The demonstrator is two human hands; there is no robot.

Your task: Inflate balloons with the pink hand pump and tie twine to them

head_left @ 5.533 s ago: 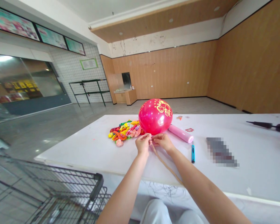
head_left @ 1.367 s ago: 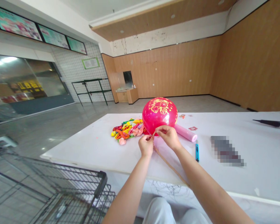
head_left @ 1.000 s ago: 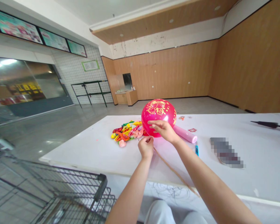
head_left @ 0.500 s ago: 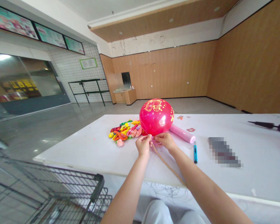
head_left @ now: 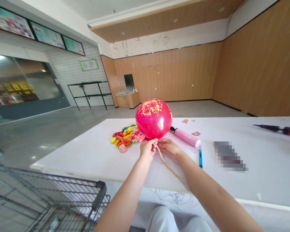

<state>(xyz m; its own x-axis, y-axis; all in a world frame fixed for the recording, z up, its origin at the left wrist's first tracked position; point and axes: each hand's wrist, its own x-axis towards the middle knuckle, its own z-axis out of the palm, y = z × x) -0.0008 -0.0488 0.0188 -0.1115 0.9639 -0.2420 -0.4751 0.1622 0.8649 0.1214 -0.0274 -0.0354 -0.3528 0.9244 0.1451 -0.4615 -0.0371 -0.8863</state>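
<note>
1. Red balloon (head_left: 154,119): inflated, yellow print on its upper side; sits above the worktop (head_left: 87,158), just beyond both hands, its lower end toward the person.
2. Left hand (head_left: 148,149): fingers drawn together in a pinch at the balloon's lower end; the neck itself is hidden.
3. Right hand (head_left: 170,149): fingers bent, nearly closed, tips meeting the left fingertips. Cannot tell whether they grip the neck or the cord.
4. Brown cord (head_left: 168,167): upper end at the fingertips, between the hands; runs down across the worktop and under the right forearm (head_left: 207,188).
5. Pile of limp balloons (head_left: 126,137): mixed colours, left of the red balloon.
6. Pink pump (head_left: 187,138): lies right of the red balloon, black nozzle pointing toward it.
7. Blue cutter (head_left: 200,158): just beside the pump's near end.
8. Red-and-black pump (head_left: 282,129): far right, well apart from the hands.
</note>
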